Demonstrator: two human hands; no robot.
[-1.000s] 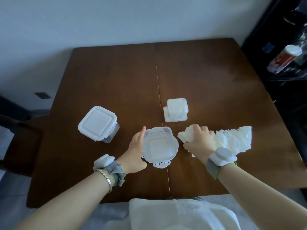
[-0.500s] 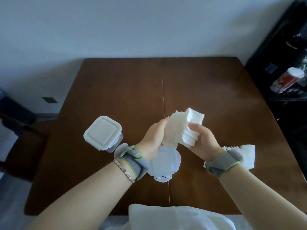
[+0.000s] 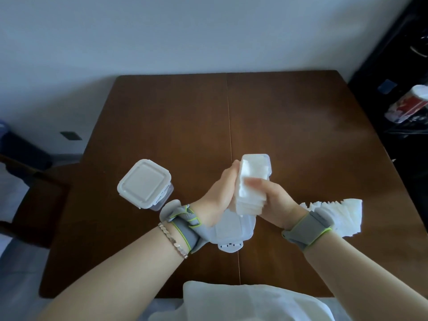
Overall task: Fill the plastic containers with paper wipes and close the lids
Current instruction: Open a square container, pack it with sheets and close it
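White wad of paper wipes (image 3: 251, 193) held up above the counter (image 3: 289, 135), pinched between both hands. Left hand (image 3: 220, 195) presses its palm and fingers flat against the left side of the wad; right hand (image 3: 273, 200) wraps it from the right, fingers (image 3: 253, 181) curled over the front face. Both are closed on the wipes — a little motion blur on the right fingers.

Just behind the top of the wad there is a small clear container (image 3: 266, 165); only its top and right edge show, so I cannot tell whether the wipes are in it or only in front of it.

Below the hands, near centre on the counter: an open lid (image 3: 231, 235), flat, its latch tab pointing to the near edge, partly hidden by the left wrist.

Left of the hands: a closed container (image 3: 144, 181) with a white lid, standing apart from everything else.

Right, partly behind the right wrist: the remaining fanned stack of wipes (image 3: 342, 216) lying on the counter.

Both wrists wear grey straps with green trim (the left one also a metal bracelet (image 3: 173, 239)).
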